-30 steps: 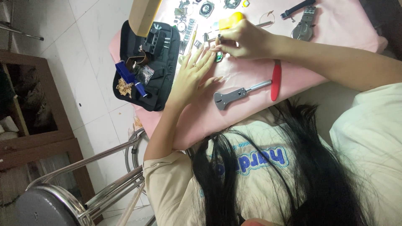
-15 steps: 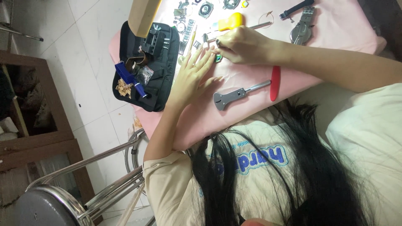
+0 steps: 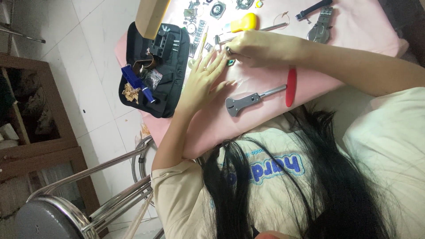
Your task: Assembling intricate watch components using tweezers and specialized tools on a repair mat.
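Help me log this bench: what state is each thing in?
Left hand: flat on the pink cloth, fingers spread.
Right hand: closed on a small part.
Black tool case: lying open.
Red-handled wrench: lying untouched.
Yellow-handled tool: lying untouched.

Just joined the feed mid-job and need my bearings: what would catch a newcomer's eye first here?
Two bare hands meet at the middle of the pink cloth: the left hand lies spread flat, and the right hand pinches a small part, too small to identify. Just below them lies a red-handled metal tool. Left of the hands, an open black tool case overhangs the table edge.
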